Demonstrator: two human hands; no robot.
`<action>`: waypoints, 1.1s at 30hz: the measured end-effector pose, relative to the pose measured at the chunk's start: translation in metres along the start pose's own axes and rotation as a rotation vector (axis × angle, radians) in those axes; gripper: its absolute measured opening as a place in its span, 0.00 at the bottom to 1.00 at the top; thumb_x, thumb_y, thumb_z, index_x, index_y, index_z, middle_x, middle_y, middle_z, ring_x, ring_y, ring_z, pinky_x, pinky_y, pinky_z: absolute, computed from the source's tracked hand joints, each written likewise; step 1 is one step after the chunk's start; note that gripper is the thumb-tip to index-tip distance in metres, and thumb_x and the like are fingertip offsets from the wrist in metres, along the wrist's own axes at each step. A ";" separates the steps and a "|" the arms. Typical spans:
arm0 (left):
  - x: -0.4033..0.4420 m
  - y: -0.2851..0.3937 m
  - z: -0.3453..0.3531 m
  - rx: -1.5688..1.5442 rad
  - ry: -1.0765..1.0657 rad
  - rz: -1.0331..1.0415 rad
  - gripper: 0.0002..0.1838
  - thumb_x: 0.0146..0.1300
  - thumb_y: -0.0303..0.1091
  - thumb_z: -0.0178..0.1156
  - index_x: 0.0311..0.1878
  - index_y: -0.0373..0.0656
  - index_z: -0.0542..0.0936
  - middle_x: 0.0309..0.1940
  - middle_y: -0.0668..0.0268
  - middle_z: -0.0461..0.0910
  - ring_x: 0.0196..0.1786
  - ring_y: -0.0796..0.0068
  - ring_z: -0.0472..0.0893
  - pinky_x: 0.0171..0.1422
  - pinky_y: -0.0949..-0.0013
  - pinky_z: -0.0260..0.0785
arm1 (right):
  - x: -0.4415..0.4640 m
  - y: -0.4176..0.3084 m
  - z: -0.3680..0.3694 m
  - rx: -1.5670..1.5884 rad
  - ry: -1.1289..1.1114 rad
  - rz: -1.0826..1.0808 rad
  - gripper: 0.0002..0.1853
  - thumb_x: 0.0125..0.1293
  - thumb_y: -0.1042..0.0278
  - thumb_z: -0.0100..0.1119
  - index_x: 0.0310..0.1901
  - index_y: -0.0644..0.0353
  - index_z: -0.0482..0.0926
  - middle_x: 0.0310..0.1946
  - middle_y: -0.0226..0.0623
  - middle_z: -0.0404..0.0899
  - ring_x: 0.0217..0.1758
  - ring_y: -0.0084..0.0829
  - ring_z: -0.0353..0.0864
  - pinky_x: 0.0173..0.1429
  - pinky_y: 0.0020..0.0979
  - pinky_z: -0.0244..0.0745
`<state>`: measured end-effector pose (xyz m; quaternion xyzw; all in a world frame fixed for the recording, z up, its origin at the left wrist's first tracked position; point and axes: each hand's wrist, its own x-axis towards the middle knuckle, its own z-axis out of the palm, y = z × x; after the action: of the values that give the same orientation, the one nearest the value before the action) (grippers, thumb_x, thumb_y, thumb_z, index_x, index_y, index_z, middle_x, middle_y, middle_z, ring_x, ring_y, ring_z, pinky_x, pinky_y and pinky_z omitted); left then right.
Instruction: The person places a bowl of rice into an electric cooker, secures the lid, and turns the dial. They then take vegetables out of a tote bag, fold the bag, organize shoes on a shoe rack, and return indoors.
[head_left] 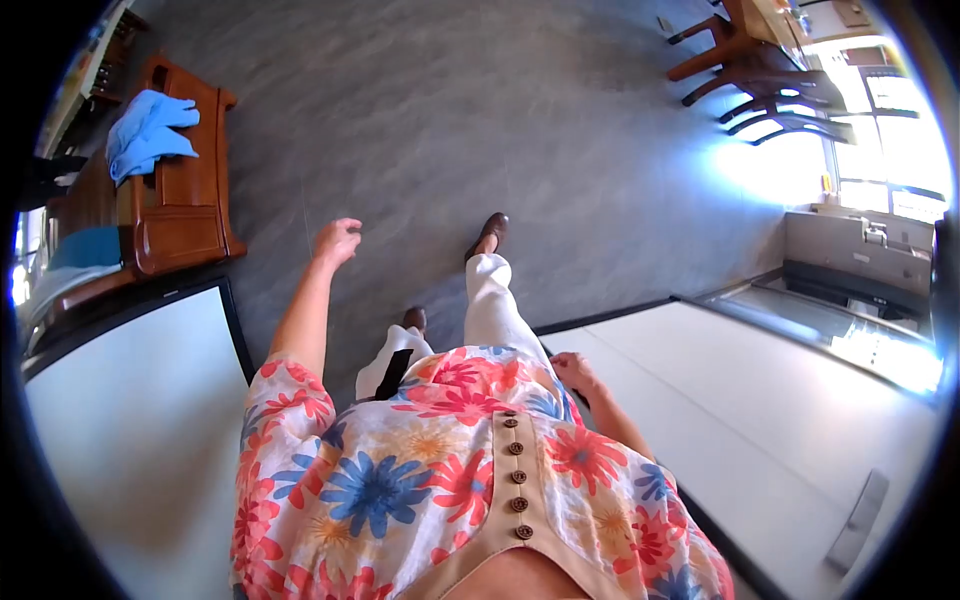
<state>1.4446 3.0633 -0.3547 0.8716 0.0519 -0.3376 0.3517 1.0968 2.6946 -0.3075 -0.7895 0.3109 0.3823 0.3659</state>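
Note:
My left hand [337, 242] hangs in front of me over the grey floor [400, 130], its fingers loosely curled and apart, with nothing in them. Close to my right hip, my right hand [573, 370] is beside the edge of my flowered shirt [450, 470]; its fingers are bent, and whether they hold anything is too small to tell. Below, one brown shoe [488, 236] is forward of the other [414, 319] on the floor. A black strip [394, 374] lies across the white trousers [490, 305].
An open white door [750, 400] with a handle [857, 520] stands at the right, and a white panel [140, 400] at the left. Beyond it is a wooden bench [185, 215] with a blue cloth [150, 135]. Dark wooden chairs [745, 80] stand at the upper right.

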 end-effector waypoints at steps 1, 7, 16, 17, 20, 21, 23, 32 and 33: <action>0.017 0.016 0.009 -0.037 -0.006 0.001 0.18 0.45 0.27 0.51 0.44 0.44 0.77 0.27 0.61 0.80 0.21 0.73 0.78 0.31 0.70 0.70 | 0.015 0.002 -0.015 -0.040 0.018 -0.038 0.12 0.51 0.61 0.53 0.35 0.55 0.80 0.24 0.37 0.79 0.26 0.29 0.79 0.33 0.29 0.73; 0.064 0.054 0.064 0.046 -0.118 -0.126 0.20 0.44 0.26 0.51 0.45 0.43 0.76 0.26 0.63 0.78 0.18 0.76 0.76 0.22 0.71 0.68 | 0.088 -0.036 -0.159 -0.068 0.013 -0.089 0.13 0.52 0.58 0.52 0.35 0.54 0.79 0.24 0.36 0.79 0.25 0.29 0.79 0.31 0.29 0.73; 0.103 0.087 0.056 0.214 -0.026 -0.189 0.15 0.46 0.32 0.50 0.37 0.46 0.80 0.28 0.56 0.79 0.32 0.64 0.80 0.40 0.66 0.71 | 0.259 -0.141 -0.366 -0.502 0.067 -0.379 0.08 0.55 0.65 0.51 0.29 0.58 0.77 0.22 0.35 0.77 0.25 0.33 0.77 0.34 0.30 0.73; 0.117 0.083 0.055 0.124 -0.069 -0.284 0.14 0.45 0.32 0.50 0.36 0.45 0.81 0.28 0.56 0.79 0.32 0.64 0.80 0.40 0.66 0.71 | 0.275 -0.152 -0.374 -0.410 0.100 -0.437 0.08 0.54 0.64 0.51 0.30 0.57 0.77 0.24 0.36 0.77 0.28 0.36 0.77 0.36 0.32 0.73; 0.168 0.084 0.046 0.167 -0.144 -0.358 0.12 0.45 0.31 0.51 0.33 0.44 0.80 0.25 0.56 0.79 0.30 0.64 0.80 0.38 0.65 0.71 | 0.323 -0.185 -0.399 -0.155 0.137 -0.470 0.09 0.52 0.61 0.53 0.32 0.53 0.78 0.29 0.39 0.78 0.35 0.40 0.77 0.40 0.35 0.72; 0.190 0.094 0.041 0.232 -0.163 -0.343 0.12 0.45 0.31 0.50 0.31 0.43 0.80 0.24 0.56 0.79 0.28 0.64 0.80 0.37 0.65 0.71 | 0.330 -0.196 -0.403 -0.092 0.099 -0.393 0.10 0.51 0.61 0.53 0.33 0.53 0.79 0.30 0.40 0.78 0.36 0.41 0.77 0.41 0.34 0.72; 0.214 0.154 0.020 0.167 -0.193 -0.408 0.11 0.44 0.31 0.50 0.30 0.43 0.79 0.22 0.56 0.78 0.26 0.64 0.79 0.35 0.64 0.71 | 0.331 -0.210 -0.425 -0.060 0.038 -0.307 0.11 0.51 0.61 0.54 0.35 0.54 0.79 0.31 0.40 0.78 0.37 0.41 0.77 0.42 0.34 0.72; 0.465 0.417 -0.075 0.026 0.007 -0.015 0.19 0.47 0.26 0.50 0.46 0.41 0.75 0.23 0.64 0.77 0.17 0.77 0.74 0.22 0.72 0.67 | 0.381 -0.251 -0.520 -0.094 0.021 -0.110 0.16 0.54 0.58 0.51 0.42 0.55 0.77 0.35 0.43 0.78 0.40 0.38 0.78 0.44 0.34 0.72; 0.486 0.444 -0.077 0.015 0.004 -0.009 0.19 0.47 0.27 0.50 0.46 0.41 0.75 0.26 0.63 0.78 0.19 0.75 0.76 0.25 0.72 0.68 | 0.388 -0.257 -0.534 -0.112 -0.008 -0.165 0.16 0.56 0.57 0.50 0.43 0.55 0.76 0.37 0.44 0.78 0.41 0.42 0.77 0.44 0.35 0.72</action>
<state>2.0051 2.7104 -0.3615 0.8746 0.0541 -0.3378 0.3435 1.6955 2.3154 -0.3077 -0.8301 0.2214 0.3707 0.3527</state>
